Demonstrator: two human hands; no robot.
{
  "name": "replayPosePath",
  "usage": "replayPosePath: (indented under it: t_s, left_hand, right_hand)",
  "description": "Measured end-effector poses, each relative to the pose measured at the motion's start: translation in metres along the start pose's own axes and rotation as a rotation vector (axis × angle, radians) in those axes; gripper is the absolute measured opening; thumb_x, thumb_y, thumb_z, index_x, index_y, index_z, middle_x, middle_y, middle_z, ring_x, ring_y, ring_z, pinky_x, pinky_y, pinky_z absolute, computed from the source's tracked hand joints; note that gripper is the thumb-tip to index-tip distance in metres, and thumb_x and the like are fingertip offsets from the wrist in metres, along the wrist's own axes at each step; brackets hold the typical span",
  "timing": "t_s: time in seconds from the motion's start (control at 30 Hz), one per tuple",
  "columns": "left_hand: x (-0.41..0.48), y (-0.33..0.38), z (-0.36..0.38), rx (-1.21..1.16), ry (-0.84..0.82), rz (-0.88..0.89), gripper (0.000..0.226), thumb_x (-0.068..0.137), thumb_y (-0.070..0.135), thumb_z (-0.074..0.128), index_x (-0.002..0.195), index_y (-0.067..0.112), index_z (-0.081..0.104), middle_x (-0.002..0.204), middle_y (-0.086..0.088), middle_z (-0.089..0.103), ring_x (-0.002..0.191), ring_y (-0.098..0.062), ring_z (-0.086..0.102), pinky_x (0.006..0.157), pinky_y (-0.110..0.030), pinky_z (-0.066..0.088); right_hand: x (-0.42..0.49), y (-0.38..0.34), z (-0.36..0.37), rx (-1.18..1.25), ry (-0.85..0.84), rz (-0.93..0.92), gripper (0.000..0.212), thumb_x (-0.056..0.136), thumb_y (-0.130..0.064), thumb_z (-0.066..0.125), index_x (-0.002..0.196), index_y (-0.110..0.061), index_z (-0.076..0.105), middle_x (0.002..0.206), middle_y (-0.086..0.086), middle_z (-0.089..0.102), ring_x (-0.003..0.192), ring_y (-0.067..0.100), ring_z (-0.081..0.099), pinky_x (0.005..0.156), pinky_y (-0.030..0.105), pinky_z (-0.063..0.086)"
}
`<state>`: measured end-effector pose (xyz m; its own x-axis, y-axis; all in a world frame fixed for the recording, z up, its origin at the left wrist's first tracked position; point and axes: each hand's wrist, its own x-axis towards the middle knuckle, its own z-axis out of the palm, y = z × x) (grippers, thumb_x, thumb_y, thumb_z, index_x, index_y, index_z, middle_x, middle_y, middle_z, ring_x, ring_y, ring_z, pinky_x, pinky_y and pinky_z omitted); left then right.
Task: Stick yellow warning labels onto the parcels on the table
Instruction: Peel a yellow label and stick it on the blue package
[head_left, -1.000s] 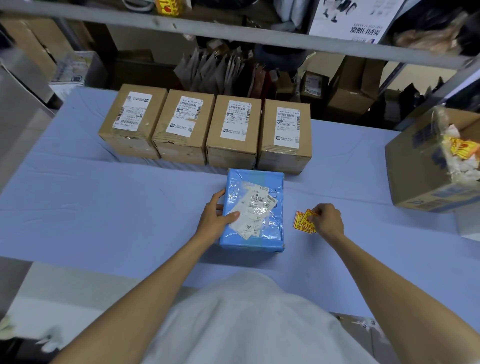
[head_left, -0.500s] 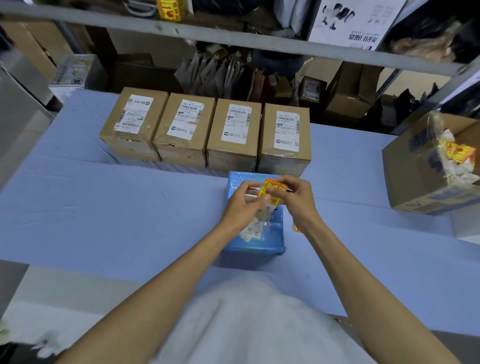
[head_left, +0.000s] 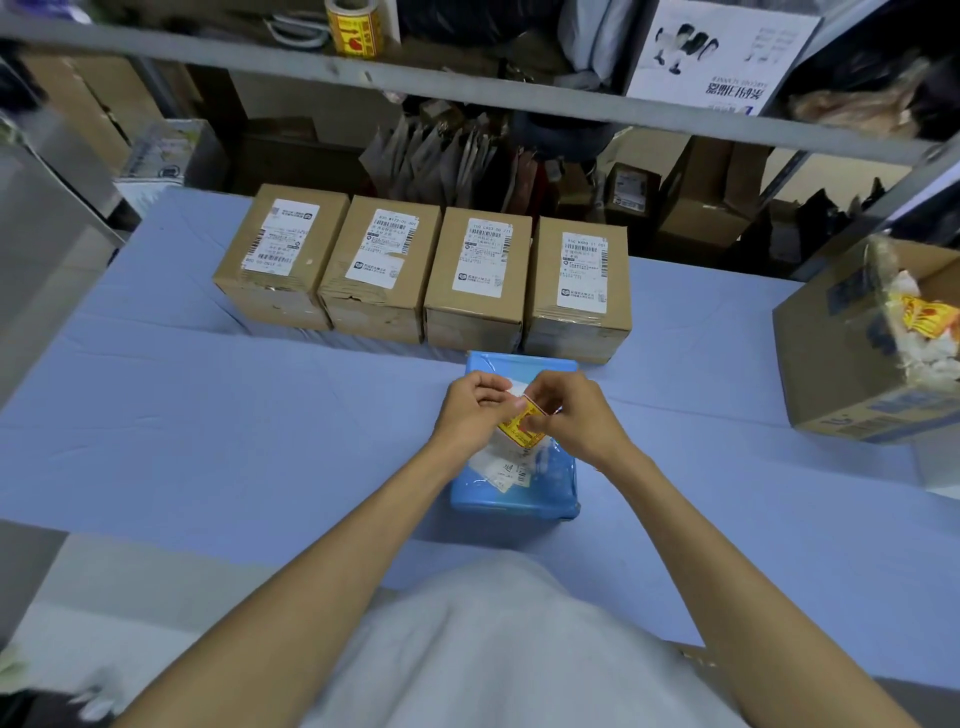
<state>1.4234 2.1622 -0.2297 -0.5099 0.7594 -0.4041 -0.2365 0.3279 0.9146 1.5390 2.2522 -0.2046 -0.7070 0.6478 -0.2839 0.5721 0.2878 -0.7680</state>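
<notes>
Label (head_left: 521, 422), yellow w/ red print, is held up btwn your two hands, just above the blue parcel (head_left: 519, 493). Your left hand (head_left: 470, 410) pinches its left edge, fingers curled in; your right hand (head_left: 576, 415) pinches the right side. Can't tell if the backing's off. Parcel lies flat on the tabletop (head_left: 208, 441), white slips (head_left: 506, 467) on its top face. Behind it, 4 brown boxes (head_left: 480, 275) stand side by side in a row; parcel's far end is just beside the 2 on the right. Carton (head_left: 841, 364) at far right, open, w/ yellow & white scraps inside.
</notes>
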Motion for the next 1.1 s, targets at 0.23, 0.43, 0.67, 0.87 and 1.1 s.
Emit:
replayPosePath:
  t_s: [0.23,0.43,0.67,0.87,1.1]
  left_hand:
    - [0.004,-0.003,-0.006,0.14,0.005,0.031,0.011,0.086,0.016,0.069,0.081,0.02,0.06,0.079,0.005,0.06,0.075,-0.011,0.056,0.061,-0.018,0.044]
    - [0.005,-0.003,-0.003,0.087,-0.028,-0.015,0.01,0.089,0.012,0.064,0.082,0.017,0.06,0.077,0.0,0.061,0.066,-0.008,0.059,0.051,-0.012,0.043]
    - [0.005,0.006,-0.003,0.047,-0.097,-0.077,0.014,0.088,0.007,0.061,0.077,0.015,0.057,0.074,-0.003,0.062,0.062,-0.009,0.06,0.053,-0.014,0.046]
    - [0.003,0.006,-0.003,0.08,-0.148,-0.052,0.01,0.088,0.011,0.063,0.079,0.014,0.059,0.074,-0.004,0.066,0.064,-0.01,0.063,0.063,-0.02,0.052]
    - [0.0,0.007,-0.005,0.092,-0.202,-0.088,0.011,0.091,0.01,0.06,0.081,0.012,0.064,0.07,-0.001,0.065,0.063,-0.008,0.06,0.064,-0.02,0.048]
  right_hand:
    - [0.003,0.004,0.0,0.552,0.161,0.24,0.023,0.079,0.008,0.069,0.073,-0.011,0.056,0.075,0.007,0.066,0.07,0.019,0.066,0.065,0.027,0.054]
    - [0.001,0.009,0.002,0.558,0.161,0.268,0.019,0.083,0.004,0.066,0.078,-0.012,0.057,0.08,0.004,0.065,0.076,0.015,0.064,0.069,0.026,0.054]
    - [0.002,0.008,0.005,0.519,0.159,0.233,0.015,0.087,-0.017,0.068,0.073,-0.015,0.064,0.08,0.006,0.066,0.075,0.015,0.063,0.069,0.024,0.05]
    - [0.0,0.006,0.0,0.518,0.1,0.195,0.012,0.088,-0.014,0.067,0.077,-0.012,0.062,0.075,0.006,0.068,0.069,0.013,0.067,0.062,0.023,0.056]
    - [0.001,0.007,-0.002,0.564,0.147,0.202,0.009,0.086,-0.011,0.068,0.078,-0.01,0.065,0.075,0.005,0.067,0.064,0.011,0.062,0.054,0.016,0.051]
